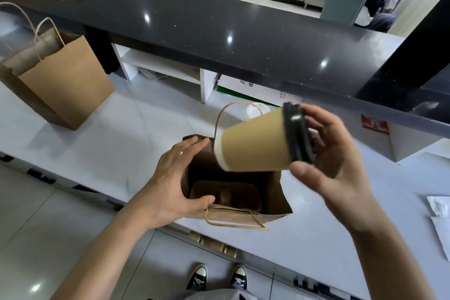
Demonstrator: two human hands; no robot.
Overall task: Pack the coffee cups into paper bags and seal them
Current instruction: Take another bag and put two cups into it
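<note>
The right hand grips a tilted coffee cup by its lid, which might pop off, while the left hand, fingers relaxed, steadies the open bag.

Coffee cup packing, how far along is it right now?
Done: the open bag has a cup tray inside. In hand: the right hand holds a lidded cup, tilted above it; the left hand steadies its edge. Left: seat the cup, seal the bag.

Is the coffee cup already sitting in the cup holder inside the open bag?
No: the coffee cup is tilted in the air above the open bag, held at its lid by the right hand, and the cup holder is empty.
</note>
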